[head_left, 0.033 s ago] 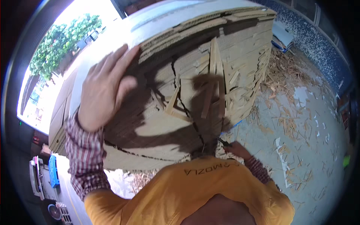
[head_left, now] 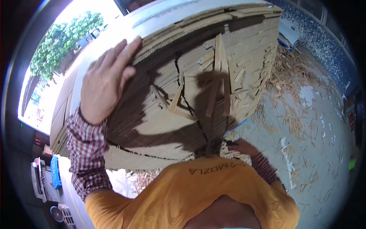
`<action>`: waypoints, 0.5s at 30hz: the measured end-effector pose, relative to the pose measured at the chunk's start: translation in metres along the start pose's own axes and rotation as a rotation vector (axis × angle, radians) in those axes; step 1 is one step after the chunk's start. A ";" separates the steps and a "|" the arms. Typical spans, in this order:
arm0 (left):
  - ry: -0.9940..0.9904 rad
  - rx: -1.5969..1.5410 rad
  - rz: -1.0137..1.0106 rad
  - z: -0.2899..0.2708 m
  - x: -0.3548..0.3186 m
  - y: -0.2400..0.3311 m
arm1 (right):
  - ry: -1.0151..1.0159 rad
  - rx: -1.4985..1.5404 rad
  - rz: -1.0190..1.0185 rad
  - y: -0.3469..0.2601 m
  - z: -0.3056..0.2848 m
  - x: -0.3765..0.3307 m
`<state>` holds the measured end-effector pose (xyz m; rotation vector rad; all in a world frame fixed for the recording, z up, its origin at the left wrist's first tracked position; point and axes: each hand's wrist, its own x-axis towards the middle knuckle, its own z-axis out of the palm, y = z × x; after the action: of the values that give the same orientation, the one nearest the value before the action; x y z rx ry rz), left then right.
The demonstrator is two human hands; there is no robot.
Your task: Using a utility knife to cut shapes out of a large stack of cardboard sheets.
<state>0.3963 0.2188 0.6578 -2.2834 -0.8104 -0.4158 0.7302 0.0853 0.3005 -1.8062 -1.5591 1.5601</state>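
A tall stack of corrugated cardboard sheets (head_left: 244,53) stands in front of me, its cut side layered and ragged. My left hand (head_left: 101,86) lies against the stack's upper left edge, fingers stretched out and thumb apart, holding nothing. Low beside the stack's near right side, my right hand (head_left: 246,148) is closed around a slim dark tool (head_left: 231,142); its kind is too small and shaded to make out. Loose cardboard strips (head_left: 217,57) stick out from the stack's face. Dark gaps run down between the layers, and my shadow covers much of that face.
Cardboard scraps (head_left: 289,72) litter the concrete floor (head_left: 267,133) to the right, below a flaking blue wall (head_left: 324,42). A blue crate (head_left: 55,171) and a fan (head_left: 56,214) stand at the lower left. Bright daylight enters through an opening with a leafy bush (head_left: 68,42) outside.
My right hand with the dark tool has shifted slightly upward, closer to the stack. My left hand has moved up a little along the edge, its fingers still stretched out.
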 end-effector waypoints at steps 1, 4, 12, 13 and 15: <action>0.017 -0.049 -0.033 0.005 0.000 -0.012 | -0.072 -0.044 -0.169 -0.019 -0.013 -0.006; 0.075 -0.113 -0.084 0.031 -0.002 -0.040 | -0.071 0.048 -0.514 -0.090 -0.048 -0.034; 0.213 -0.026 -0.049 0.046 0.003 -0.044 | 0.069 0.100 -0.566 -0.240 -0.085 -0.043; 0.143 -0.128 -0.059 0.042 0.005 -0.046 | 0.079 0.056 -0.580 -0.245 -0.087 -0.043; 0.042 -0.210 -0.073 0.036 0.012 -0.055 | 0.157 0.051 -0.610 -0.241 -0.097 -0.021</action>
<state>0.3724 0.2804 0.6646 -2.4332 -0.8660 -0.6056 0.6889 0.1964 0.5331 -1.2172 -1.7483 1.1261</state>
